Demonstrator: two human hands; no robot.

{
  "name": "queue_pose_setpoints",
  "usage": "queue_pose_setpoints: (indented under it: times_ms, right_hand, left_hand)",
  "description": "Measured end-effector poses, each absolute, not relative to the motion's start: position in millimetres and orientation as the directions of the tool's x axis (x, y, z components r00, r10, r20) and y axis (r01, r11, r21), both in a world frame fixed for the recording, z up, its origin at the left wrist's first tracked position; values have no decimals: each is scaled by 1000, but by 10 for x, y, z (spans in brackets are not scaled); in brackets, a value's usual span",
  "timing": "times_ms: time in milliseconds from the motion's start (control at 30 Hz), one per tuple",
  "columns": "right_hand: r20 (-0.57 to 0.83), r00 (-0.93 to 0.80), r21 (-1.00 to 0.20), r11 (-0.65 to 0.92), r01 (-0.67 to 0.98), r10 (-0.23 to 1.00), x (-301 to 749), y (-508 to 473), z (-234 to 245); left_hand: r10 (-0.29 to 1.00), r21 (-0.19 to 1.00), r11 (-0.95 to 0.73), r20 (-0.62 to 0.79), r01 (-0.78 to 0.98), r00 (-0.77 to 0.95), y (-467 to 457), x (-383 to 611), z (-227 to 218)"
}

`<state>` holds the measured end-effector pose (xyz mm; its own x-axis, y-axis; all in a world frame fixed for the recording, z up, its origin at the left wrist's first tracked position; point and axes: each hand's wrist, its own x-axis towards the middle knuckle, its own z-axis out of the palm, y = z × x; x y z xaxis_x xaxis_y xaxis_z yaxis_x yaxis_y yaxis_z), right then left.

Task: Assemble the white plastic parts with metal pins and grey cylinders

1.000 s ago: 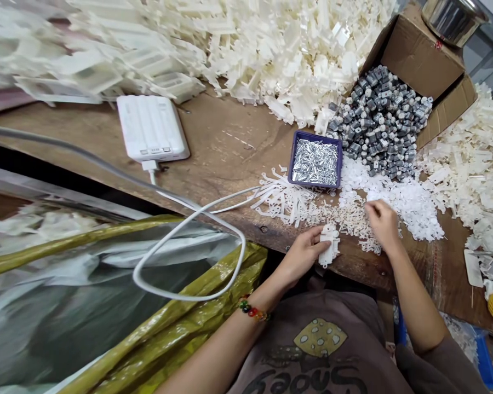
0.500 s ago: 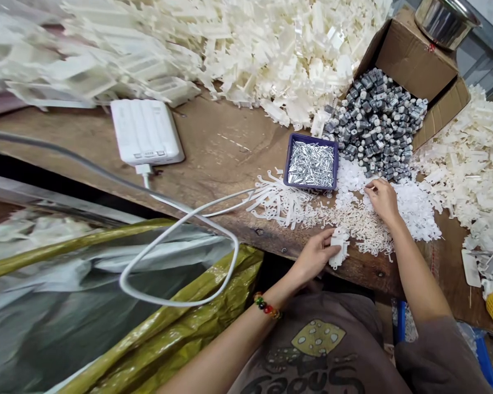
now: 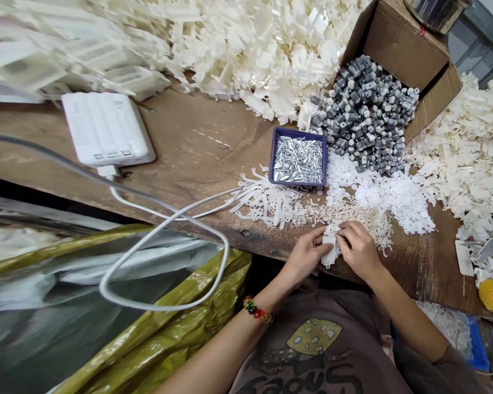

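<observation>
Both my hands meet near the front edge of the wooden workbench (image 3: 205, 148). My left hand (image 3: 306, 254) and my right hand (image 3: 357, 249) grip a white plastic part (image 3: 330, 246) between them, and their fingers hide much of it. Just beyond my fingers lies a spread of small cream plastic pieces (image 3: 345, 210). A heap of small white plastic pieces (image 3: 394, 202) lies to the right of that. A tangle of white plastic strips (image 3: 267, 202) sits to the left. A purple tray (image 3: 299, 133) of silver metal pins (image 3: 298, 160) stands beyond my hands.
Grey-and-silver metal parts (image 3: 365, 109) spill from a cardboard box (image 3: 406, 38) at the back right. Large heaps of cream plastic parts (image 3: 246, 49) cover the back. A white power bank (image 3: 107, 128) has a white cable (image 3: 164, 246) looping over the bench edge toward a yellow sack (image 3: 148, 323).
My right hand has moved from the white heap to the plastic part, and both hands now hold it. The view has shifted slightly, so the bench contents sit further left.
</observation>
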<state>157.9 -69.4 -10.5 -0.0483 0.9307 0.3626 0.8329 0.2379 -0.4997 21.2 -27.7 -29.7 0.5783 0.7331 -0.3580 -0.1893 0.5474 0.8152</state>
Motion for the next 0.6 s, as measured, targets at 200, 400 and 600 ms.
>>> queue_pose_setpoints:
  times_ms: [200, 400, 600]
  right_hand:
    - [390, -41, -451, 230, 862, 920, 1541, -749, -137]
    - [381, -70, -433, 245, 868, 922, 1548, -747, -114]
    - [375, 15, -542, 206, 815, 927, 1569, -751, -119]
  left_hand:
    - [734, 812, 548, -351, -202, 582, -261, 215, -257]
    - [731, 818, 546, -361, -181, 579, -269, 218, -238]
    - [739, 830, 534, -365, -162, 567, -279, 218, -234]
